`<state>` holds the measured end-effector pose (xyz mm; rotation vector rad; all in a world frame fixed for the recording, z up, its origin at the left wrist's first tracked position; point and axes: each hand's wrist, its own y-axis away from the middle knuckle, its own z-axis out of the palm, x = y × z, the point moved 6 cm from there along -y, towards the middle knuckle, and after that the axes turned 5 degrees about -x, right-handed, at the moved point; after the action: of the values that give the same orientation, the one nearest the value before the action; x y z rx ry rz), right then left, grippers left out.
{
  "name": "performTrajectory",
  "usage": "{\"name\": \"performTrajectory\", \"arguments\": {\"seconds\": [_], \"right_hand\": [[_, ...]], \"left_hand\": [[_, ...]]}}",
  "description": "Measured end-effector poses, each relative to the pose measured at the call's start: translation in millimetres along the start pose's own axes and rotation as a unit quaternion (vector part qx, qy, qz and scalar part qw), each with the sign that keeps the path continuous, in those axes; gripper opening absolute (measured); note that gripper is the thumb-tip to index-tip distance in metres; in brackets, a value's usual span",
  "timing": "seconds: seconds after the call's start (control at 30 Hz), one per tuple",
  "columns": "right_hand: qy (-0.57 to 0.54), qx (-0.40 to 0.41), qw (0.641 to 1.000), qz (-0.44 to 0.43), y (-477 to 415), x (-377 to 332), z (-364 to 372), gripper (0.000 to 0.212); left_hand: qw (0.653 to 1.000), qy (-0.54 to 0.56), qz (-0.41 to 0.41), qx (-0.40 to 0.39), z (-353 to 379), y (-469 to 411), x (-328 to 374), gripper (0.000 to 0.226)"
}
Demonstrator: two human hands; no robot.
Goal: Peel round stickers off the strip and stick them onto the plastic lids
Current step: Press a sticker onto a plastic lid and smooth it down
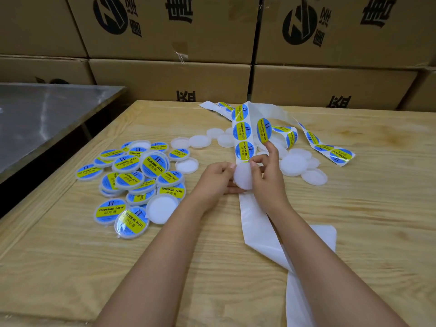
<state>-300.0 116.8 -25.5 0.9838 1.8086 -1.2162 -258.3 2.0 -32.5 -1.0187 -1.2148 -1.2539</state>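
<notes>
I am watching the left hand (215,179) and right hand (267,172) pinching a blank plastic lid (243,179) below the sticker strip (243,132), a raised right fingertip carrying a peeled round sticker (263,129).

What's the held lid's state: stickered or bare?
Bare: the lid gripped by left hand and right hand shows plain white; a peeled sticker sits on the right index fingertip.
</notes>
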Motion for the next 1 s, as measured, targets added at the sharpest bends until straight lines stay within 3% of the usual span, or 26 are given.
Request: {"name": "performTrajectory", "arguments": {"seconds": [0.23, 0.4, 0.63, 1.0], "right_hand": [[-0.043, 0.033, 0.998, 0.013, 0.4, 0.6, -5.1, 0.043], [-0.128, 0.047, 0.989, 0.051, 0.6, -2.2, -8.7, 0.008], [-0.101, 0.019, 0.991, 0.086, 1.4, -1.1, -6.2, 0.023], [-0.047, -0.001, 0.996, 0.079, 2.3, -6.5, -5.8, 0.020]], "left_hand": [[0.999, 0.045, -0.019, 0.003, -3.5, 0.9, -0.5, 0.029], [0.993, 0.116, -0.002, 0.024, -8.1, -0.9, 0.5, 0.026], [0.989, 0.147, 0.019, 0.018, -7.2, -2.4, 0.1, 0.017], [0.988, 0.155, 0.017, -0.004, -6.5, -1.6, 1.8, 0.009]]}}
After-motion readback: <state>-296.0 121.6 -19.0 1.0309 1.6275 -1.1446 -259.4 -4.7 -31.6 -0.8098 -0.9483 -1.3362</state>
